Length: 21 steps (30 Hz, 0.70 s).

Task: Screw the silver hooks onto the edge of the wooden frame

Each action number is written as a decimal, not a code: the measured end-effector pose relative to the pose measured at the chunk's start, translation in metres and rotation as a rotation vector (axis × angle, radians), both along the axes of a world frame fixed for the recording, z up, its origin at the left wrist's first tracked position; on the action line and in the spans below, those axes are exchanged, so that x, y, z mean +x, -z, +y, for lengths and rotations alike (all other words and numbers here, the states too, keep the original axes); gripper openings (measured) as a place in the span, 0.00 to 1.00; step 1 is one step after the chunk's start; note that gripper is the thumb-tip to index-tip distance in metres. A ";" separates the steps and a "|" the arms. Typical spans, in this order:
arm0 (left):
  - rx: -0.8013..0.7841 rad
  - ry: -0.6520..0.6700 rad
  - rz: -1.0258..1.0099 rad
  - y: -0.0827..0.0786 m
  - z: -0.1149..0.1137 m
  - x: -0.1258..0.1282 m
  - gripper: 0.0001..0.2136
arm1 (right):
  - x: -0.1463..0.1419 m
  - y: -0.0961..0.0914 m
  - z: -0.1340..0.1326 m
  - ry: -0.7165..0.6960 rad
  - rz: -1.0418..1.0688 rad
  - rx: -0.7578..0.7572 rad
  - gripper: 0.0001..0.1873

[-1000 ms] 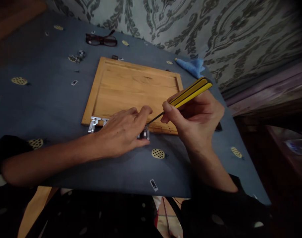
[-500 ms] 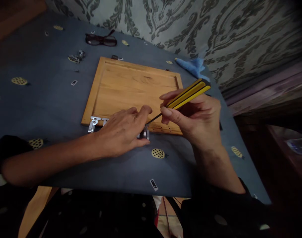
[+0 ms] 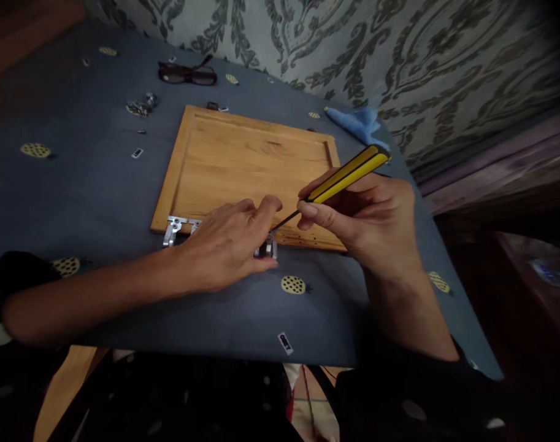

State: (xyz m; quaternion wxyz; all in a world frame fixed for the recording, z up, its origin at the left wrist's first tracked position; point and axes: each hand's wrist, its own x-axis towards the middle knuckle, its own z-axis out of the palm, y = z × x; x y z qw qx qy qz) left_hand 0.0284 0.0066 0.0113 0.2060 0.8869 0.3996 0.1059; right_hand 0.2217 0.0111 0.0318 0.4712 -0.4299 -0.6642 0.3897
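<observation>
A wooden cabinet door panel (image 3: pixel 243 166) lies flat on a blue patterned tablecloth (image 3: pixel 77 202). My left hand (image 3: pixel 229 245) rests on the panel's near edge, fingers pressed on a metal hinge (image 3: pixel 267 248). My right hand (image 3: pixel 367 215) is closed round a yellow and black screwdriver (image 3: pixel 348 174), whose thin shaft slants down to the hinge by my left fingertips. A second metal hinge (image 3: pixel 175 228) sits at the panel's near left corner, untouched.
Dark-framed glasses (image 3: pixel 187 73) lie at the far side of the table. Small metal parts (image 3: pixel 144 104) are scattered left of the panel. A blue cloth (image 3: pixel 357 123) lies by the far right corner, against a patterned wall. The table's edge runs close to my body.
My right hand has turned round the screwdriver, its wrist shifting right and the handle rolling a little. My left hand and the panel have stayed put.
</observation>
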 end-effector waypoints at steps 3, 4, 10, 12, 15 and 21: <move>-0.013 0.005 0.005 -0.001 0.000 0.000 0.28 | -0.002 0.004 0.001 0.031 0.003 0.024 0.11; -0.014 0.007 0.003 -0.001 0.000 0.000 0.28 | -0.003 0.006 0.001 0.041 0.006 0.032 0.11; -0.012 0.004 0.003 -0.001 0.000 0.002 0.28 | -0.013 0.014 0.001 0.094 -0.009 0.082 0.12; -0.017 0.010 0.000 0.000 0.000 0.001 0.29 | -0.015 0.016 0.002 0.105 -0.017 0.090 0.13; -0.023 0.003 0.001 0.000 0.000 0.001 0.29 | -0.015 0.017 0.002 0.100 -0.019 0.097 0.15; -0.026 -0.004 0.008 -0.002 0.000 0.000 0.28 | -0.015 0.011 -0.003 0.246 -0.026 0.183 0.14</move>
